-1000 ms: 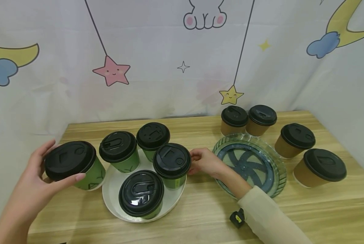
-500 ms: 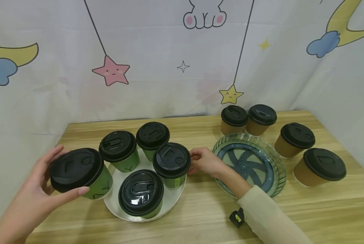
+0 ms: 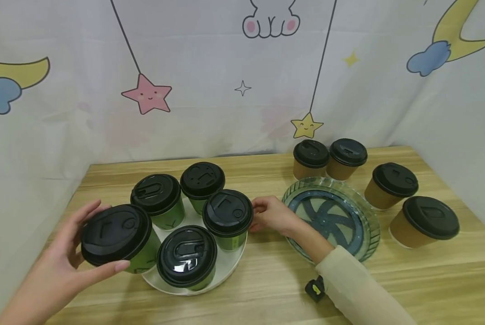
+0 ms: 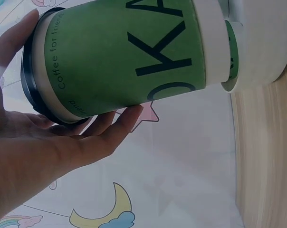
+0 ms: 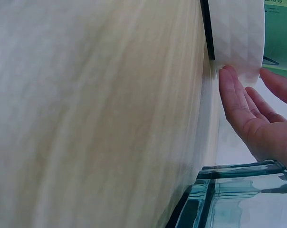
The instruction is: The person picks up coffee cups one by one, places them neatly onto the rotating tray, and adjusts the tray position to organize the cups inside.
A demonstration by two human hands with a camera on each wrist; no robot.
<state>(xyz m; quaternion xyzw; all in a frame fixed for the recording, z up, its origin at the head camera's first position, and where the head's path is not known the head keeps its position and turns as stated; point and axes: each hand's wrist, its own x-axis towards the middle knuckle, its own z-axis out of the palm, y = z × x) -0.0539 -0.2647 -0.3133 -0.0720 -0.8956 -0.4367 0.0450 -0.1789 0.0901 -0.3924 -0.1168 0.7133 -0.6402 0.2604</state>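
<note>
My left hand (image 3: pixel 65 262) grips a green paper cup with a black lid (image 3: pixel 116 234), fingers behind it and thumb in front. The cup tilts over the left rim of a round white tray (image 3: pixel 231 265). In the left wrist view the cup (image 4: pixel 129 52) lies across my palm, its base next to the tray (image 4: pixel 267 42). Several other lidded green cups stand on the tray, such as one at the front (image 3: pixel 187 255). My right hand (image 3: pixel 266 215) touches the tray's right rim; the right wrist view shows straight fingers (image 5: pixel 234 99) against the tray's wall (image 5: pixel 238 38).
A round glass dish (image 3: pixel 373 225) lies right of the tray, under my right forearm. Several brown lidded cups stand around it, one at the far right (image 3: pixel 425 221). A small black and yellow object (image 3: pixel 315 289) sits near the table's front edge. A cartoon curtain backs the table.
My left hand has carried the green cup to the right and toward the tray, from beside its left edge to over its rim. The right hand has stayed at the tray's right rim.
</note>
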